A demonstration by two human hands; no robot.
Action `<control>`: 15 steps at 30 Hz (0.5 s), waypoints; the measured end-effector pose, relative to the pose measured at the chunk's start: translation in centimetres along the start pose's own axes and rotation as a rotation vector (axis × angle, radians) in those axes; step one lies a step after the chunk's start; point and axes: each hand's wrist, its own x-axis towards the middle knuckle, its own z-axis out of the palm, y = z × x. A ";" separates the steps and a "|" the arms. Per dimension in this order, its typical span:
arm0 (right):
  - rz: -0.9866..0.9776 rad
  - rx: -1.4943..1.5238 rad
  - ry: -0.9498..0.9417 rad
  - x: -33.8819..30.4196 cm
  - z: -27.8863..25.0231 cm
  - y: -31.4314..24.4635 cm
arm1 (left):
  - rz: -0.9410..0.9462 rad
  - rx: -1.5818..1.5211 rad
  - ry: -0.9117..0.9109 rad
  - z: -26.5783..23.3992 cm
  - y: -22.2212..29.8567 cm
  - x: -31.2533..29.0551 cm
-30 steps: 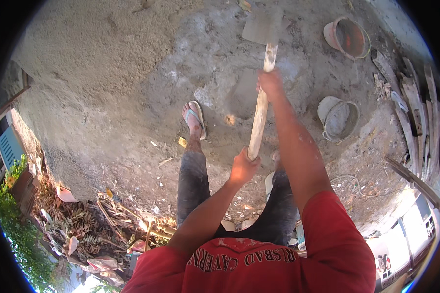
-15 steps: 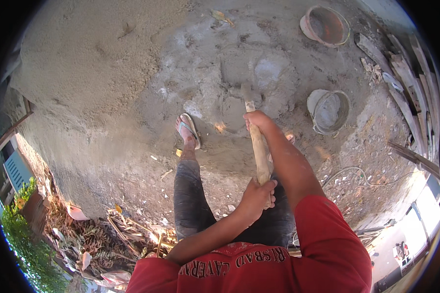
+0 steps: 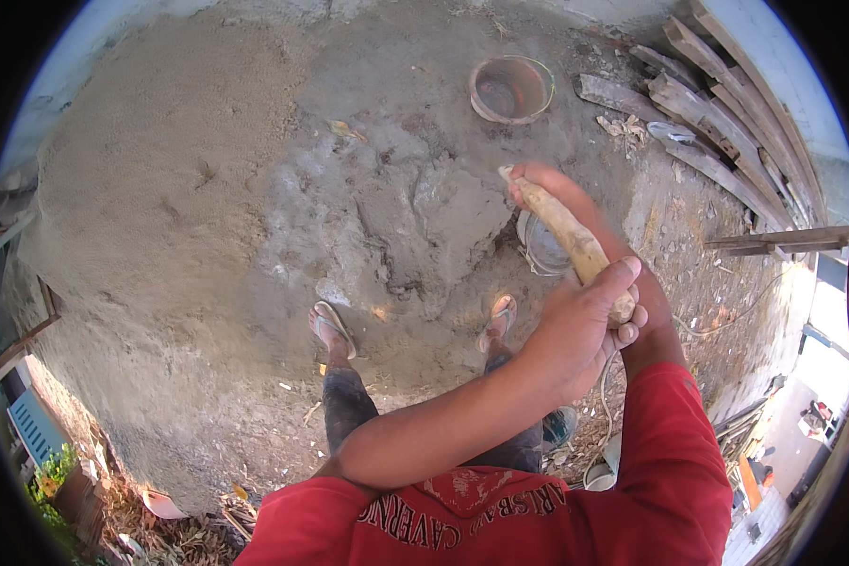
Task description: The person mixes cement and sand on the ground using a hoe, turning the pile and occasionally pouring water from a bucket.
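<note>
Head view: hands (image 3: 587, 325) swung handle (image 3: 561, 226) rightward.

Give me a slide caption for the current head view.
Left hand and right hand grip a wooden handle near mortar-like grey mix.

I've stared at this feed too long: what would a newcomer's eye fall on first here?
First, the pale wooden handle slanting right of centre, left hand at its near end, right hand farther along. Then the churned grey patch beyond the sandalled feet, and the long weathered planks at upper right.
</note>
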 end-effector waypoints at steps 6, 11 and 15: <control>-0.039 -0.271 0.284 6.8 -6.0 -8.8 | 0.040 0.273 -0.061 -1.5 0.3 2.2; -0.117 -0.169 0.326 15.0 -9.8 -3.8 | 0.745 1.420 0.380 -19.2 -3.2 13.1; -0.201 -0.127 0.393 23.7 -12.1 0.8 | 0.432 1.583 0.580 -26.6 -1.5 20.7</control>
